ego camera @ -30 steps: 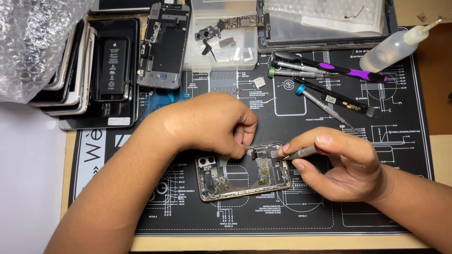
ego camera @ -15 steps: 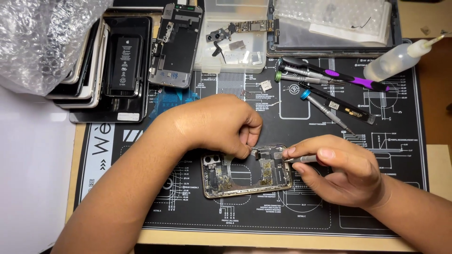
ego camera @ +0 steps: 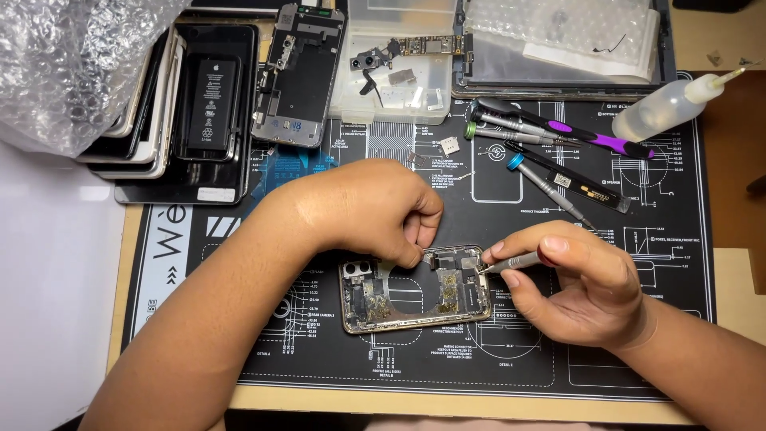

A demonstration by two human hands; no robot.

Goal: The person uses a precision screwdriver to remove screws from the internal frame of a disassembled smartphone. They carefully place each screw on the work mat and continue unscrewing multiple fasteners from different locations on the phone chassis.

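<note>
Phone frame [ego camera: 415,291], opened and gutted, lies mid-mat [ego camera: 622,263]. My left hand [ego camera: 363,211] pinches its top edge steady; my right hand [ego camera: 578,287], just right of it, is clamped on a small screwdriver [ego camera: 511,262]. I'd keep the tip square and press lightly.

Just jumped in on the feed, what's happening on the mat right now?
A person is working on an opened phone chassis lying on the black repair mat. The left hand pinches at its upper edge, while the right hand holds a slim metal tool with its tip at the chassis's right end. Spare screwdrivers lie above.
</note>
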